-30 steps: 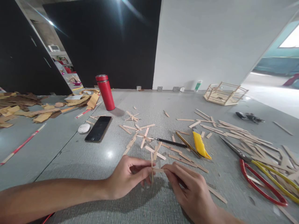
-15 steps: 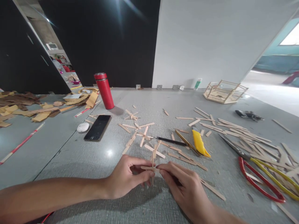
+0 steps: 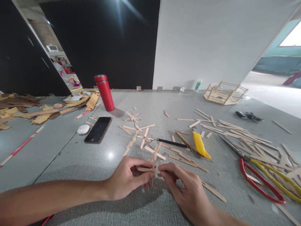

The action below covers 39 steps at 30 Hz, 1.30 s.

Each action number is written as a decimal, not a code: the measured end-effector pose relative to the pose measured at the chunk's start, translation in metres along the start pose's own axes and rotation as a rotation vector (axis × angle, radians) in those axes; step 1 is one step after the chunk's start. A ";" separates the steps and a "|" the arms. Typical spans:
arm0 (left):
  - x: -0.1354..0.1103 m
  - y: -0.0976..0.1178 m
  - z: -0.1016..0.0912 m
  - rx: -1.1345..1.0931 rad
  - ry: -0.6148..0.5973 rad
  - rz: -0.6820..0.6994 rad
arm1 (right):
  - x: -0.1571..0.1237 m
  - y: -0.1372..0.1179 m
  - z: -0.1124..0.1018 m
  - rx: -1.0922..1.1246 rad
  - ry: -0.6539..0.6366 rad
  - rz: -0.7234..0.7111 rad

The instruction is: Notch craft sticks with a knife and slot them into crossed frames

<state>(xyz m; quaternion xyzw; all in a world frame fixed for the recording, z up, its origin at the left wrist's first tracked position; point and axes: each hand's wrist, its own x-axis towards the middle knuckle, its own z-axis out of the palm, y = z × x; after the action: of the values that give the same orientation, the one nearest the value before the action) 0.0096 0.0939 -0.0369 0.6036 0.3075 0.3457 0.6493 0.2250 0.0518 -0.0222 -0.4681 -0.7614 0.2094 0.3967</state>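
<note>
My left hand point(image 3: 130, 180) and my right hand point(image 3: 185, 190) meet low in the middle of the grey table point(image 3: 94, 163). Between their fingertips they pinch a small cross of thin wooden sticks point(image 3: 150, 168), one stick upright and one lying across it. Both hands are closed on it, just above the tabletop. Directly beyond the hands lie several similar stick crosses point(image 3: 155, 152) and loose sticks point(image 3: 138, 128).
A black pen point(image 3: 170, 142), a yellow utility knife point(image 3: 199, 145) and red-and-yellow-handled scissors point(image 3: 261, 175) lie to the right among scattered sticks point(image 3: 237, 133). A black phone point(image 3: 98, 129), white earbud case point(image 3: 84, 129) and red flask point(image 3: 104, 92) stand left. A stick-built frame point(image 3: 224, 93) sits far right; cardboard scraps point(image 3: 35, 110) far left.
The horizontal stick has slid left across the upright one, so it now sticks out on the left side. My right fingers closed in toward the joint. The left hand barely moved.
</note>
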 end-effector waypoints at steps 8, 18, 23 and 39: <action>-0.002 0.004 0.001 0.101 0.010 0.072 | -0.002 0.003 0.002 -0.048 0.128 -0.083; -0.010 -0.002 0.002 0.373 -0.015 0.394 | -0.011 -0.011 -0.002 0.274 -0.225 -0.050; -0.012 -0.006 0.002 0.485 -0.015 0.564 | -0.009 -0.009 0.004 0.219 -0.109 -0.020; -0.004 0.005 0.005 0.395 0.097 0.241 | -0.003 -0.001 0.012 0.629 -0.156 0.373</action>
<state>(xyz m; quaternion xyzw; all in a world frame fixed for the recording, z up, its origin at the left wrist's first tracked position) 0.0107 0.0883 -0.0319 0.7341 0.3256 0.3824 0.4569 0.2161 0.0492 -0.0297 -0.4366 -0.5894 0.5368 0.4169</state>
